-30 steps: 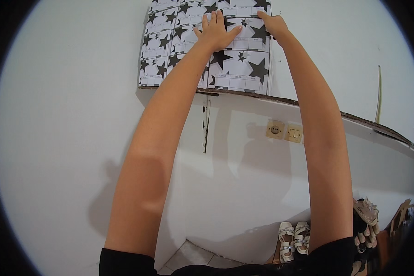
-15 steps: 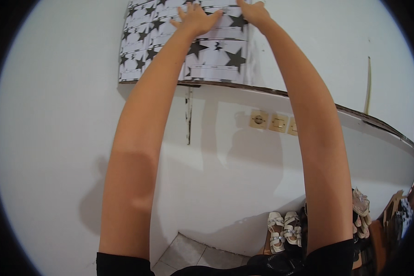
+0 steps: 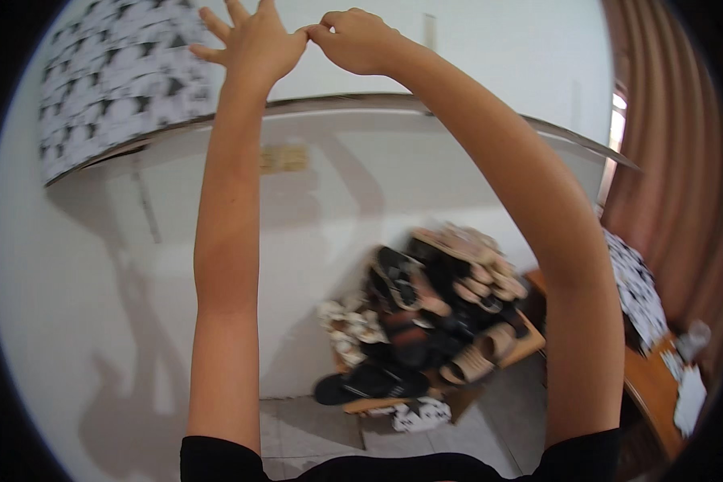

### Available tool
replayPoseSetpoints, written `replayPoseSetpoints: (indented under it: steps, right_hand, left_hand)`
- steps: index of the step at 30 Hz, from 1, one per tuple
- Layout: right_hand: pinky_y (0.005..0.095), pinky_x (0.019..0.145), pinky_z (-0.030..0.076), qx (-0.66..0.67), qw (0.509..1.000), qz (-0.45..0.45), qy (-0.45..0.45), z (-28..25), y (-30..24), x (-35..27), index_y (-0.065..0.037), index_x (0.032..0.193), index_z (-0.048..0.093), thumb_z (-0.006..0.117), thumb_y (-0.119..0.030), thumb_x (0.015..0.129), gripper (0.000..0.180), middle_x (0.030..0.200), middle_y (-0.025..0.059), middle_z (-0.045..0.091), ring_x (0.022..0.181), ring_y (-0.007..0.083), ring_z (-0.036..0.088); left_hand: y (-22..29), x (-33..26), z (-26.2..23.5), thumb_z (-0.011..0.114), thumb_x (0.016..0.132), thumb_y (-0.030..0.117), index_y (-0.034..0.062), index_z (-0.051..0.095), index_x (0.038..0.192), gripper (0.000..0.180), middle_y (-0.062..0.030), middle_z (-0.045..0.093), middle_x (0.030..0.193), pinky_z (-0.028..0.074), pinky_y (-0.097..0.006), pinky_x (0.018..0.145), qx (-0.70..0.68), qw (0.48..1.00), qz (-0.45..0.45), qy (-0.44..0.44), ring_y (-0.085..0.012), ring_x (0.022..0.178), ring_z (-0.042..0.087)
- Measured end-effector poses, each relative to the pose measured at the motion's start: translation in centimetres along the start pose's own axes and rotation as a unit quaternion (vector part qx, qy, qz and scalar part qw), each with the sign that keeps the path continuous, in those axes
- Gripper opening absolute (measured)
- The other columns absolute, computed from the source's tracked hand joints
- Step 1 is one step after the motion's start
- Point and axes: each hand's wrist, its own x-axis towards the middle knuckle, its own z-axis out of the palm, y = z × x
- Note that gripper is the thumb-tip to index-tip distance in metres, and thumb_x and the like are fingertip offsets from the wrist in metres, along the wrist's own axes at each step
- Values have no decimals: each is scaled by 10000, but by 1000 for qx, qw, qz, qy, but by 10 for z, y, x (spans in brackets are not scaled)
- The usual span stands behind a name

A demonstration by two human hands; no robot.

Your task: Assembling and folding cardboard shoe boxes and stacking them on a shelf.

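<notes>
**Ana:** Head view, starting at the left: what is up on the wall?

**Ben:** A star-patterned sheet (image 3: 112, 80), white with black stars in a grid of panels, stuck high on the white wall (image 3: 64, 265) at the far left. Its lower edge follows a dark ledge (image 3: 458, 103) that curves across the wall.

**Ana:** And the hands?

**Ben:** The left hand (image 3: 253, 44) is raised just right of the sheet, fingers spread wide, palm toward the wall. Whether it touches the sheet's edge I cannot tell. The right hand (image 3: 357, 40) is beside it, fingers curled, thumb and forefinger pinched together against the left hand's thumb side. Nothing shows clearly in the pinch.

**Ana:** Different from half a second ago?

**Ben:** Yes. Then both palms lay flat on the sheet; now both hands sit right of it, and the view has swung right, so the sheet has slid to the left rim.

**Ana:** Farther right?

**Ben:** Beige wall sockets (image 3: 283, 158) under the ledge, then a heap of sandals and shoes (image 3: 426, 313) on the floor, blurred. At the far right, another star-patterned sheet (image 3: 636, 285) on a wooden table (image 3: 651, 386), with white paper scraps (image 3: 689, 398) near its end, by a brown curtain (image 3: 667, 136)
</notes>
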Motion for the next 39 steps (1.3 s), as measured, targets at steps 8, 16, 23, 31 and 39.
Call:
replayPoseSetpoints:
  steps: [8,16,23,31,39]
  right_hand:
    - [547,912,345,-295,888,211,-284,-206,107,-136,-83,1064,617,329,-676,826,701,1075,202,569,1083,387,489]
    - [486,922,363,-259,703,478,-458,-350,184,-333,-105,1152,548,398,-632,829,636,1116,209,531,1103,395,449]
    - [400,944,382,-169,605,633,-452,-432,271,-496,-19,1192,499,513,-559,819,657,1189,214,517,1117,348,484]
    - [304,761,454,171,606,777,33,-419,327,-703,-42,1180,497,526,-446,874,507,1055,92,586,843,148,576]
    - [314,777,447,218,512,810,185,-387,388,-822,-80,1231,455,501,-351,908,424,1111,66,579,910,156,593]
  left_hand:
    - [214,-73,-27,708,623,558,200,420,1319,834,-178,242,1433,109,-598,1034,-451,844,170,-236,-438,1333,54]
    - [404,-236,-81,728,597,545,175,408,1329,880,-220,218,1432,130,-556,1048,-594,553,272,-517,-445,1333,33]
    - [544,-388,-85,690,639,572,117,391,1334,883,-211,234,1428,113,-543,1058,-525,344,319,-710,-403,1350,22]
    - [687,-532,-123,693,650,552,108,308,1379,937,-268,102,1447,48,-563,1058,-391,267,433,-767,-410,1351,-62]
    - [812,-612,-137,724,642,489,103,235,1398,980,-256,15,1458,51,-595,1040,-425,327,419,-733,-386,1356,-76]
